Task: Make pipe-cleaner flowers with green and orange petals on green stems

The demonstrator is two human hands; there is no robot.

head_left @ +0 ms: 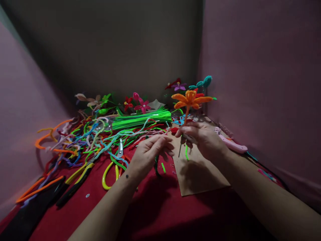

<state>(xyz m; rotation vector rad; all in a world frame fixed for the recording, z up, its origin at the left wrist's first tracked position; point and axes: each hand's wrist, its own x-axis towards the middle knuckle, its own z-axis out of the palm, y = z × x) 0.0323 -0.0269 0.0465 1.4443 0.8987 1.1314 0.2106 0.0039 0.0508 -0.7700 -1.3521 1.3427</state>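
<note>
An orange pipe-cleaner flower point(190, 98) stands upright above my right hand point(200, 137), whose fingers are pinched round its stem point(187, 113). Below those fingers the thin bare end of the stem points down. My left hand point(155, 147) is closed, its fingertips pressed together a little to the left of the stem. From it hangs a dark green pipe cleaner point(156, 165); the part inside the fingers is hidden. Beneath my right hand lies a brown cardboard sheet point(203, 180) with a bright green piece point(187, 153) over it. Another short green scrap point(163, 167) rests on the red cloth point(155, 207).
Scissors point(107, 177) with yellow-orange handles and pliers point(77, 177) lie left. Tangled pipe cleaners point(82, 140) spread behind them, beside a green bundle point(141, 119). Several finished flowers point(142, 105) stand along the back. A pink-handled tool point(233, 145), perhaps a glue gun, lies right, near the wall point(263, 83).
</note>
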